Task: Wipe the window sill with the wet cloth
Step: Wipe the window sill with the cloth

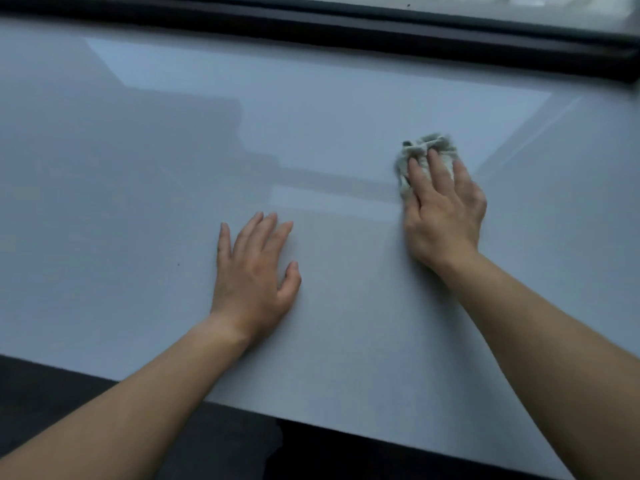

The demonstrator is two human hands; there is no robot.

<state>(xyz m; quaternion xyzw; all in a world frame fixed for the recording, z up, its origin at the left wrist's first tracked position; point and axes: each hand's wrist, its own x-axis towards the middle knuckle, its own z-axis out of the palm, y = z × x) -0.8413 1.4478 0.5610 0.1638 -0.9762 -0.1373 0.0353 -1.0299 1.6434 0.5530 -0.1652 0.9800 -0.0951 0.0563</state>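
Cloth (427,150) at two o'clock: we are pressing it with right hand (443,209), fingers straight, for contact; left hand (254,271), open, is bracing on sill (138,168).

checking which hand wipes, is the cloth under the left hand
No, the cloth lies under the right hand, while the left hand rests flat on the sill.

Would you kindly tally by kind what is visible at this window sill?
Hands: 2 (left hand, right hand)
Grey cloth: 1
Window sill: 1
Dark window frame: 1
Total: 5
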